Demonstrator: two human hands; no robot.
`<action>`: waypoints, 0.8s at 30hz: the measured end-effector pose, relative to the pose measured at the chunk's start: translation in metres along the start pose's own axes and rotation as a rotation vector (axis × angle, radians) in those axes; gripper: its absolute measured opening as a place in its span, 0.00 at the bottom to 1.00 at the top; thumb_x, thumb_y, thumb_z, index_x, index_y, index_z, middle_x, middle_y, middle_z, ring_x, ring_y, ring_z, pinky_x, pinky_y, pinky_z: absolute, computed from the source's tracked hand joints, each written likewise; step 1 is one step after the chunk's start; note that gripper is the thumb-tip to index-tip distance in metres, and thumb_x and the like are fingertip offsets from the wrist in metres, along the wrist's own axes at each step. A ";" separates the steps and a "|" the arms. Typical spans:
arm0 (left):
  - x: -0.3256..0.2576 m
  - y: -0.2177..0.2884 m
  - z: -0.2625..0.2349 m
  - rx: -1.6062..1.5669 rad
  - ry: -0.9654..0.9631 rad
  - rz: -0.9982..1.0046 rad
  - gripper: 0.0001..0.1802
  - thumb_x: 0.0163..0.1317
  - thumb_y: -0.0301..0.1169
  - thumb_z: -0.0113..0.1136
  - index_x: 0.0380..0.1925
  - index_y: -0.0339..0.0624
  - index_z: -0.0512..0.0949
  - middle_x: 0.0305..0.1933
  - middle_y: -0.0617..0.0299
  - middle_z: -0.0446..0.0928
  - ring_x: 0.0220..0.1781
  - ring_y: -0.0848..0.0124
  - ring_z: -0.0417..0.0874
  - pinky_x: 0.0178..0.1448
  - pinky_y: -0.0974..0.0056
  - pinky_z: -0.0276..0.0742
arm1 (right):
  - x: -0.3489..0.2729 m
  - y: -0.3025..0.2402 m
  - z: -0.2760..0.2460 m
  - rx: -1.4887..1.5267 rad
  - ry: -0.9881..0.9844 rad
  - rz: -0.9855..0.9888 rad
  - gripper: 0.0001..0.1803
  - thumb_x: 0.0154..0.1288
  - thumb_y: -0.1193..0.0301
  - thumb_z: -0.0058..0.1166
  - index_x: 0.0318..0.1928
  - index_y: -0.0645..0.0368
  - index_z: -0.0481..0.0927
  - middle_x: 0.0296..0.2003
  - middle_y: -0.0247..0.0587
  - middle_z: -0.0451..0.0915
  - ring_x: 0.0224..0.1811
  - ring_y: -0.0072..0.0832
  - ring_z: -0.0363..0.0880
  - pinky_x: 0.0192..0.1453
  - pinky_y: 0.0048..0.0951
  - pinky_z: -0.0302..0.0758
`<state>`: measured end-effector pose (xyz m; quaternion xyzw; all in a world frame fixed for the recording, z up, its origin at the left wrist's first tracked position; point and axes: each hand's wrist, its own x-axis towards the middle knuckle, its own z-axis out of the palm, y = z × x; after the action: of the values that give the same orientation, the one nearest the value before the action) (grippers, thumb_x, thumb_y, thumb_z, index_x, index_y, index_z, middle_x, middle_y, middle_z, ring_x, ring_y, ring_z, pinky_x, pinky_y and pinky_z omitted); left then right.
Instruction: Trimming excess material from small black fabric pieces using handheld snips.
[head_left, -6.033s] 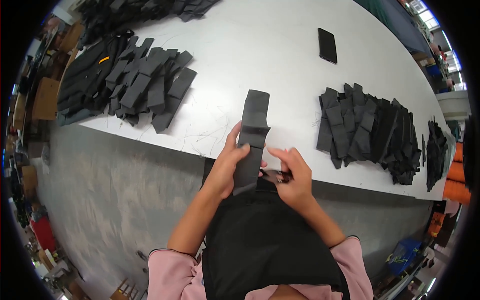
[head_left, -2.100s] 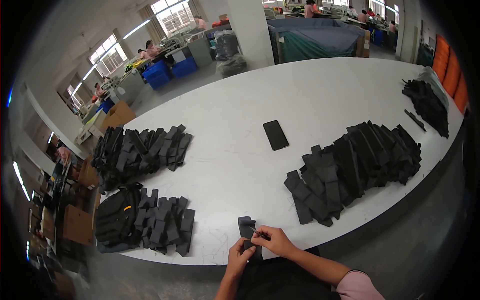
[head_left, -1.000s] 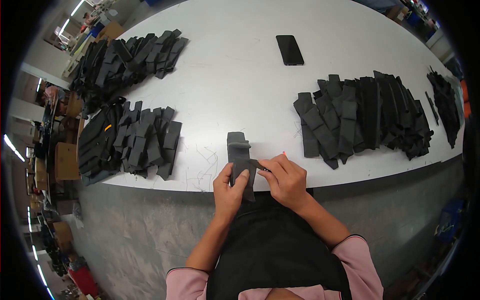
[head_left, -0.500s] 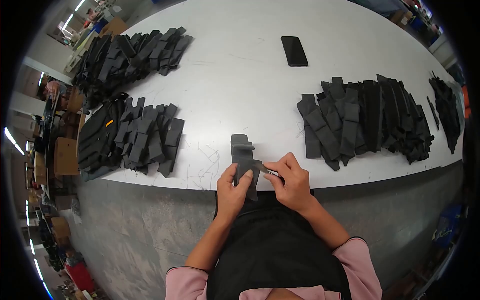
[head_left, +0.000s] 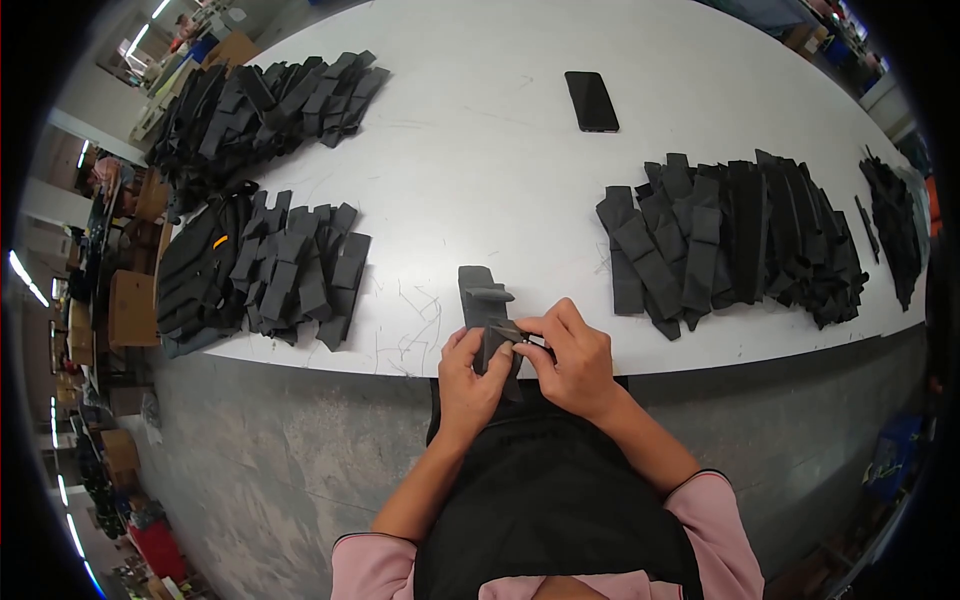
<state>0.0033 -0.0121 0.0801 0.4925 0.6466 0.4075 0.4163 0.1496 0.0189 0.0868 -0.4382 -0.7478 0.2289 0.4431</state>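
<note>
At the table's near edge, my left hand (head_left: 470, 385) pinches a dark grey fabric strip (head_left: 477, 283), thumb on top and fingers closed along its side. The strip has a raised folded flap across it, and its lower end hangs over the edge. Close beside it, my right hand (head_left: 575, 360) is closed on a small dark tool with a bladed tip (head_left: 508, 331), which looks like thread snips. Its tip lies over the strip, by my left thumb. Fingers partly hide the tool.
Piles of similar dark strips lie at the right (head_left: 700, 235), the near left (head_left: 300, 270) and the far left (head_left: 270, 105). A black bag-like piece (head_left: 200, 270) with an orange tab lies at the left edge. A black phone (head_left: 592, 102) rests farther back on the white table (head_left: 460, 150).
My right hand has moved left, bringing the tool's tip over the strip near my left thumb. My left hand has shifted slightly right, still holding the strip.
</note>
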 end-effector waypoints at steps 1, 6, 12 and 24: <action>0.000 0.000 0.000 0.003 -0.002 0.013 0.10 0.56 0.32 0.58 0.34 0.39 0.78 0.35 0.56 0.79 0.46 0.56 0.74 0.62 0.55 0.61 | 0.000 0.000 0.000 0.000 -0.001 0.001 0.11 0.50 0.75 0.60 0.36 0.59 0.77 0.27 0.38 0.69 0.20 0.32 0.72 0.22 0.29 0.68; 0.000 -0.004 0.002 -0.027 -0.027 0.045 0.08 0.57 0.29 0.57 0.34 0.36 0.77 0.32 0.61 0.77 0.39 0.68 0.72 0.50 0.64 0.64 | -0.001 0.000 0.002 0.015 0.036 0.002 0.10 0.50 0.75 0.60 0.36 0.59 0.77 0.27 0.37 0.70 0.20 0.32 0.73 0.22 0.29 0.68; -0.001 -0.004 0.003 -0.031 -0.028 0.082 0.06 0.59 0.27 0.56 0.33 0.35 0.76 0.30 0.63 0.75 0.35 0.74 0.72 0.42 0.69 0.69 | -0.001 -0.003 0.001 -0.023 0.050 0.013 0.09 0.50 0.77 0.61 0.35 0.59 0.78 0.27 0.38 0.70 0.20 0.30 0.73 0.23 0.28 0.69; 0.004 -0.014 0.000 -0.643 -0.140 -0.353 0.13 0.63 0.36 0.57 0.34 0.36 0.80 0.31 0.68 0.78 0.34 0.83 0.74 0.40 0.74 0.70 | -0.013 -0.009 -0.011 0.156 -0.054 0.188 0.23 0.44 0.82 0.60 0.45 0.56 0.76 0.26 0.38 0.66 0.22 0.30 0.69 0.25 0.27 0.69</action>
<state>-0.0011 -0.0106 0.0667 0.2440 0.5305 0.4771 0.6568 0.1580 0.0026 0.0934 -0.4641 -0.6951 0.3388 0.4320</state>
